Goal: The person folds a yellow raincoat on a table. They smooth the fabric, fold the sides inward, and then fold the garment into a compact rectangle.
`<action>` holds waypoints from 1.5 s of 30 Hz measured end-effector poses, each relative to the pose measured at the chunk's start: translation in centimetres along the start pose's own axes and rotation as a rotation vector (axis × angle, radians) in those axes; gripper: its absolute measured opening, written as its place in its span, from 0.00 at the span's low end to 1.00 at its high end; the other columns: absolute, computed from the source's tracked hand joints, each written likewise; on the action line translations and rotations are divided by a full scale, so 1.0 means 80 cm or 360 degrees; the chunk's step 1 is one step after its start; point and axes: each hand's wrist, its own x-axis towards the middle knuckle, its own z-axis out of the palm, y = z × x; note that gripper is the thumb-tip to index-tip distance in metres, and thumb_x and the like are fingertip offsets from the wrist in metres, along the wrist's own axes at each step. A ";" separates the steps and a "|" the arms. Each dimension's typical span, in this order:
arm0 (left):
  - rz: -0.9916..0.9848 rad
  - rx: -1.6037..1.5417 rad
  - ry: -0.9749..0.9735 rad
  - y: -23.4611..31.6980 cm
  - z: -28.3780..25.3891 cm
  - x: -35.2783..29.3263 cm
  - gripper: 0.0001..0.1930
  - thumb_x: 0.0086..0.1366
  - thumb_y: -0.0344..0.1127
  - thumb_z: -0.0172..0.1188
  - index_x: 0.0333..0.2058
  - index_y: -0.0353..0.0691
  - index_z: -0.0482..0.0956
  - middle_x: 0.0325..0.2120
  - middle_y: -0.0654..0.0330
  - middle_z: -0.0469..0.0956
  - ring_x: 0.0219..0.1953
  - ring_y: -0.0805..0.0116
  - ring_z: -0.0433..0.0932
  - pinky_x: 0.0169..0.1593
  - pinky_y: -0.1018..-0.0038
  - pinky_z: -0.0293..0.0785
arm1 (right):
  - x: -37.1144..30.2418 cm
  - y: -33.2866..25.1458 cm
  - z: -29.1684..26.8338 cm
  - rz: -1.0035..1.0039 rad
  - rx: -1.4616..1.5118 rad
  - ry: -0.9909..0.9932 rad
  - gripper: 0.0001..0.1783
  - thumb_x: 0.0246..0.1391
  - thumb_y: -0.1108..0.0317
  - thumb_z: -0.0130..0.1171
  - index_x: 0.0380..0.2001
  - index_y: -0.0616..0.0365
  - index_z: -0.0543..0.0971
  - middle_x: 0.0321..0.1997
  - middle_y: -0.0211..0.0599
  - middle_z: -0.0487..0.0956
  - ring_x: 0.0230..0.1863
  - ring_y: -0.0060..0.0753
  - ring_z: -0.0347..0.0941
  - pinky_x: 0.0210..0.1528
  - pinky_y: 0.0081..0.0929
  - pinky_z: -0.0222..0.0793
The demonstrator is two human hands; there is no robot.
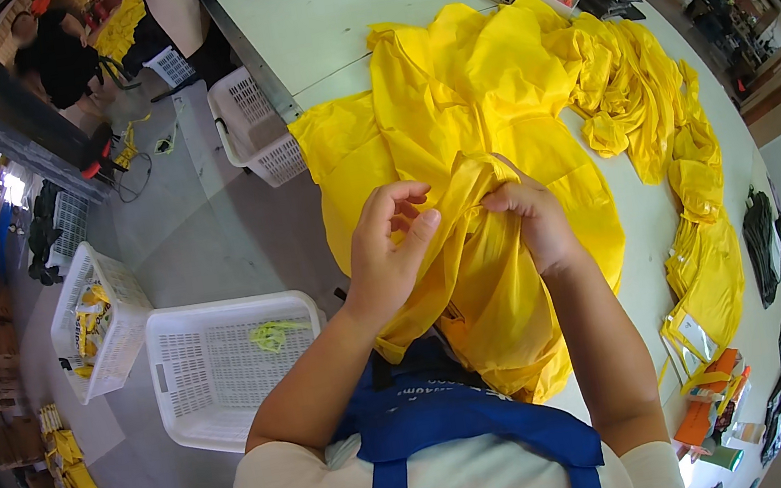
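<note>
Fabric, glossy yellow and bunched (450, 68), spreads from the pale, smooth tabletop (318, 28) to the blue cloth apron (447, 419); my right hand (538, 220) pinches a fold, my left hand (381, 247) curls loosely, unclenched, beside it. I judge this arranging; next calls for a second light pinch.

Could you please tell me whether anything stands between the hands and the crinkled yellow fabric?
Nothing visible does: the right hand pinches a gathered fold of the crinkled yellow fabric, and the left hand is open close beside it, with no other object between; whether it touches is unclear.
</note>
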 end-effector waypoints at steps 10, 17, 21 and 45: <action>-0.0017 -0.0019 -0.0019 -0.033 -0.058 0.061 0.32 0.62 0.49 0.59 0.58 0.36 0.61 0.53 0.52 0.67 0.55 0.60 0.65 0.57 0.68 0.63 | 0.099 -0.029 -0.001 -0.0157 -0.0025 0.0157 0.21 0.43 0.72 0.56 0.44 0.65 0.75 0.37 0.36 0.78 0.44 0.30 0.72 0.50 0.23 0.66; -0.0738 0.0313 -0.0273 -0.190 -0.191 0.024 0.28 0.62 0.51 0.58 0.53 0.37 0.70 0.53 0.49 0.68 0.56 0.57 0.66 0.59 0.66 0.61 | 0.141 -0.062 0.001 -0.0010 0.0597 0.0011 0.19 0.47 0.72 0.48 0.43 0.70 0.74 0.41 0.51 0.79 0.41 0.48 0.78 0.51 0.42 0.73; -0.0685 0.0554 -0.0489 -0.247 -0.226 -0.034 0.27 0.59 0.50 0.60 0.52 0.38 0.71 0.54 0.50 0.67 0.57 0.55 0.66 0.59 0.65 0.62 | 0.168 -0.048 -0.003 -0.0049 0.0547 0.0143 0.20 0.47 0.73 0.48 0.44 0.71 0.73 0.42 0.52 0.79 0.42 0.48 0.78 0.51 0.42 0.73; -0.0272 0.0980 0.0679 -0.235 -0.238 -0.116 0.11 0.49 0.18 0.58 0.33 0.37 0.74 0.27 0.56 0.69 0.31 0.60 0.71 0.37 0.72 0.68 | 0.210 -0.002 0.033 -0.1003 -0.0782 0.0406 0.21 0.49 0.79 0.45 0.49 0.61 0.68 0.42 0.30 0.69 0.43 0.25 0.64 0.49 0.20 0.61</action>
